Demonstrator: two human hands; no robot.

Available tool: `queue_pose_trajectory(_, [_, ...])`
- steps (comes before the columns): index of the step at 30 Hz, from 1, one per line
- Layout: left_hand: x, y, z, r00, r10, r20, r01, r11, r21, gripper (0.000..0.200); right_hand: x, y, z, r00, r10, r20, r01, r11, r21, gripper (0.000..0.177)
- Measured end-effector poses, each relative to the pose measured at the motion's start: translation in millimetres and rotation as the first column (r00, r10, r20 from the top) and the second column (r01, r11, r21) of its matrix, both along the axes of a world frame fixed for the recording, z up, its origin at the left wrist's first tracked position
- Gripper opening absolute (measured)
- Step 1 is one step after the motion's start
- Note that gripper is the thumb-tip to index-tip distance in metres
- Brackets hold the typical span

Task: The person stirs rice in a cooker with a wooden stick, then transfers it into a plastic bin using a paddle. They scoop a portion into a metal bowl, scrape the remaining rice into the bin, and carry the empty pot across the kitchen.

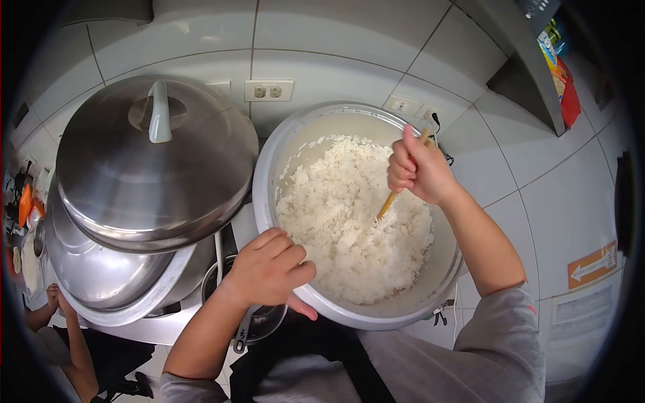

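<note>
A large, round metal pot (265,191) holds a mound of cooked white rice (349,228). My right hand (422,166) is over the pot's right side, its fist wrapped round a slim wooden utensil (387,203) that stands tilted. The utensil's lower end is buried in the rice, so its shape is hidden. At the pot's near left rim, my left hand (272,269) grips the edge, fingers curled over the inside and thumb on the outside.
Left of the pot, a big domed steel lid (154,195) sits above another metal pot (121,316). A small saucepan (265,326) is below my left wrist. Wall outlets (269,91) are behind. Another person's hands (54,297) show at lower left.
</note>
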State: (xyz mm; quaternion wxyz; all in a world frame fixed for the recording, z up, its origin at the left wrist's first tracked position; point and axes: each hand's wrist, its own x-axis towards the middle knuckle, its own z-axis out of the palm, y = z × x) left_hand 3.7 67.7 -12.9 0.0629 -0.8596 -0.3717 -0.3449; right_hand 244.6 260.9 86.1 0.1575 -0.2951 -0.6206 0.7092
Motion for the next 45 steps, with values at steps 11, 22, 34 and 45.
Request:
queue_pose_trajectory(11, [124, -42, 25, 0.997, 0.022, -0.077, -0.030, 0.993, -0.113, 0.046, 52, 36, 11, 0.881, -0.349, -0.320, 0.462, 0.785, 0.414, 0.051])
queue_pose_trajectory(22, [18, 12, -4, 0.609, 0.141, 0.781, -0.177, 0.983, -0.040, 0.027, -93, -60, -117, 0.948, -0.125, 0.291, 0.137, 0.990, -0.022, 0.049])
queue_pose_trajectory(34, [15, 14, -7, 0.629, 0.119, 0.768, -0.113, 0.992, -0.061, 0.032, -98, 59, -100, 0.810, -0.561, -0.168, 0.585, 0.790, 0.183, 0.058])
queue_pose_trajectory(45, [12, 11, -13, 0.552, 0.093, 0.828, -0.082, 0.995, -0.057, 0.040, -70, 8, -75, 0.960, -0.280, -0.005, 0.280, 0.955, 0.097, 0.060])
